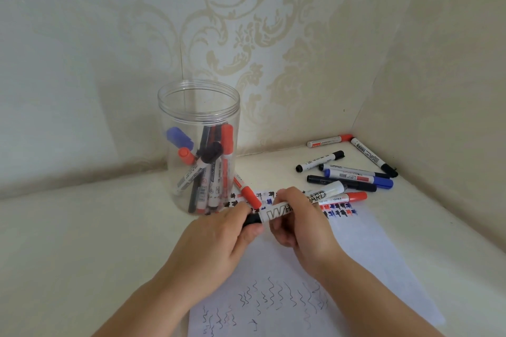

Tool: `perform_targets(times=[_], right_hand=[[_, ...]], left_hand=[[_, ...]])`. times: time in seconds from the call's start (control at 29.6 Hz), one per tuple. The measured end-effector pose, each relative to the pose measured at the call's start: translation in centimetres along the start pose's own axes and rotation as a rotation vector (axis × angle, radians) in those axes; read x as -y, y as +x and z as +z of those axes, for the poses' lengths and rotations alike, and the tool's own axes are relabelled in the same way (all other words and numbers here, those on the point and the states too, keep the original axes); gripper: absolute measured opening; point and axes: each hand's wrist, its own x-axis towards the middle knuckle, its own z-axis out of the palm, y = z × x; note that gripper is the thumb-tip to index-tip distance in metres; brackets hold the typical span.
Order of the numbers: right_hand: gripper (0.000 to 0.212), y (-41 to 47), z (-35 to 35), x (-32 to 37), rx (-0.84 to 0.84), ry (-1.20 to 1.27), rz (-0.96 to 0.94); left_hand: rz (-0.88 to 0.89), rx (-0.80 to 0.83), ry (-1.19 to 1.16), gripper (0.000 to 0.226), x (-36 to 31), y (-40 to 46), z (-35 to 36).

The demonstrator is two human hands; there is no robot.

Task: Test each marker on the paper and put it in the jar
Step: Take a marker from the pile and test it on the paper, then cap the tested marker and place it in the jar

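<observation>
We hold one whiteboard marker (276, 212) across our body, above the far end of the paper (383, 249) and just in front of the jar (198, 107). Our left hand (219, 238) has its grip pinched round the black cap (251, 219), thumb underneath; our right hand (298, 216) has its grip curled round the white barrel, covering the middle of the lettering. The cap looks seated on the barrel, though we cannot tell whether it is coming off or has just gone on.

We judge the step to be the capping or uncapping of this marker, between testing and dropping it in. If it is untested, the next move calls for a straight pull apart of both hands, then a stroke on bare paper between the squiggles near us and the coloured marks farther off. If tested, it goes upright into the jar among those already there.

Loose markers (353, 175) wait on the table (82, 241) to the right, and a red marker (247, 193) lies beside the jar.
</observation>
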Motion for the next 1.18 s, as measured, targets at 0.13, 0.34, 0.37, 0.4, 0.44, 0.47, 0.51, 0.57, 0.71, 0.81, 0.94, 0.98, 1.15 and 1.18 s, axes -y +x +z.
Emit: perform_targets(times=[0.13, 0.34, 0.37, 0.4, 0.44, 0.47, 0.51, 0.57, 0.71, 0.81, 0.94, 0.98, 1.15, 1.18], right_hand=[[0.031, -0.2, 0.3, -0.6, 0.028, 0.033, -0.008], [0.043, -0.3, 0.5, -0.3, -0.012, -0.037, -0.082], [0.049, -0.3, 0.5, 0.0, 0.000, -0.083, -0.115], [0.052, -0.4, 0.5, 0.4, 0.020, -0.123, -0.154], [0.051, -0.5, 0.5, 0.7, 0.036, -0.140, -0.199], [0.049, -0.6, 0.4, 1.1, 0.037, -0.128, -0.235], [0.048, -0.6, 0.2, 1.4, 0.023, -0.097, -0.259], [0.050, -0.4, -0.4, 1.8, -0.046, -0.045, -0.276], [0.037, 0.3, -1.5, 2.7, -0.166, -0.044, -0.238], [0.026, 0.9, -1.5, 3.5, -0.156, -0.126, -0.224], [0.018, 1.4, -0.5, 4.8, -0.121, -0.215, -0.263], [0.017, 1.5, -0.1, 5.2, -0.117, -0.225, -0.276], [0.015, 2.2, 1.6, 6.2, -0.104, -0.267, -0.317], [0.014, 2.3, 1.8, 6.2, -0.104, -0.277, -0.314]], left_hand=[[0.021, -0.009, -0.018, 0.035, -0.2, -0.3, 0.5], [-0.064, -0.115, -0.283, 0.028, -0.7, 0.2, 0.4], [-0.108, -0.151, -0.367, 0.020, -0.9, 0.3, 0.1], [-0.146, -0.187, -0.443, 0.013, -1.0, 0.4, -0.2], [-0.165, -0.225, -0.501, 0.009, -1.1, 0.4, -0.6], [-0.168, -0.266, -0.538, 0.011, -1.2, 0.4, -1.0], [-0.162, -0.307, -0.557, 0.015, -1.3, 0.4, -1.5], [-0.130, -0.415, -0.550, 0.017, -1.5, 0.7, -2.8], [-0.002, -0.718, -0.534, 0.016, -1.9, 1.5, -6.6], [0.066, -0.960, -0.514, 0.012, -2.2, 1.9, -10.3], [0.171, -1.077, -0.429, 0.023, -3.1, 3.4, -14.6], [0.170, -1.057, -0.403, 0.026, -3.1, 3.9, -15.2], [-0.017, -0.723, -0.057, 0.021, -1.6, 6.7, -15.3], [-0.047, -0.654, 0.009, 0.019, -1.2, 6.9, -14.9]])
